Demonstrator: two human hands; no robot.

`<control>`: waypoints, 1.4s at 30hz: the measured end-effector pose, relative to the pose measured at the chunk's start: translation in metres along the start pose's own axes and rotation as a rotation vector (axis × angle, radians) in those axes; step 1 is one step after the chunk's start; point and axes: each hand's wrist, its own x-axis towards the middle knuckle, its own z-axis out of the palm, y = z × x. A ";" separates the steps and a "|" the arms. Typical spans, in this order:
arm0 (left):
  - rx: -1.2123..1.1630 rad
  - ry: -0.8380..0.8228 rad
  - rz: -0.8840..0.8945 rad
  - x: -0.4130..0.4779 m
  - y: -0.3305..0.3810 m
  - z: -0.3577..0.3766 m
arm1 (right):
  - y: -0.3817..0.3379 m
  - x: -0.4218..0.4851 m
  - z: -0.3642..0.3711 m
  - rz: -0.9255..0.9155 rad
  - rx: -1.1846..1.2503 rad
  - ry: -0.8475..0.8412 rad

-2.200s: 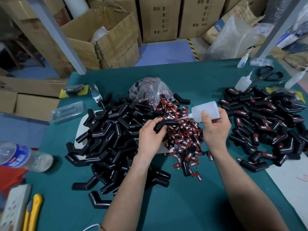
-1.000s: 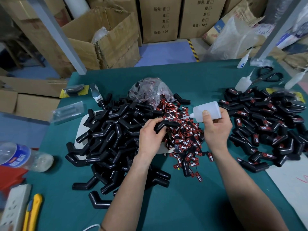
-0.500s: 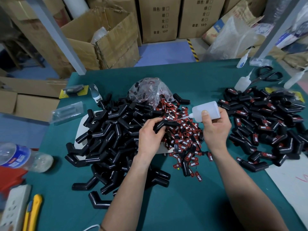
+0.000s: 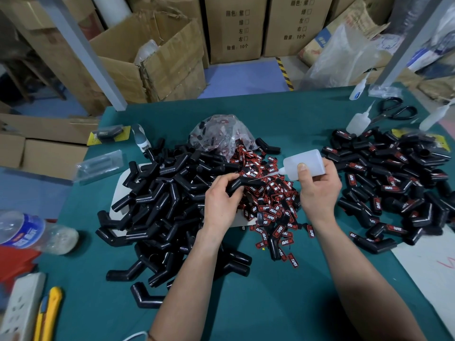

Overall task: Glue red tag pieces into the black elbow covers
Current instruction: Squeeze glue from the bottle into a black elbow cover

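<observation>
Left grip (image 4: 220, 200) pinches black elbow cover (image 4: 251, 182); right grip (image 4: 320, 188) clasps glue bottle (image 4: 306, 160).

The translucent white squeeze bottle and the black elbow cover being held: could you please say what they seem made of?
The translucent white squeeze bottle in the right hand: probably soft plastic, matte and cloudy, light showing through its wall. The black elbow cover in the left hand: likely rubber or soft plastic, smooth with a dull sheen; which is unclear.

1 head-worn wide-angle view — forward and down, close over the green table (image 4: 283, 124), boxes beyond.
</observation>
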 end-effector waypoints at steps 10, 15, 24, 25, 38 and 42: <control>0.004 0.002 0.010 0.000 0.000 -0.001 | -0.001 -0.002 0.001 -0.007 0.006 -0.009; 0.006 -0.002 0.001 0.000 0.002 -0.001 | -0.001 -0.001 -0.001 -0.006 0.003 -0.001; -0.031 0.008 -0.005 -0.002 0.004 -0.002 | -0.003 0.001 -0.002 -0.012 0.029 0.014; -0.034 0.008 -0.006 -0.002 0.004 -0.002 | -0.004 0.002 -0.002 -0.018 0.029 0.020; -0.028 -0.001 -0.040 -0.002 0.006 -0.001 | 0.002 -0.001 0.000 0.004 0.014 0.000; -0.031 -0.001 -0.048 -0.003 0.007 -0.002 | 0.001 -0.002 0.000 0.005 0.009 -0.007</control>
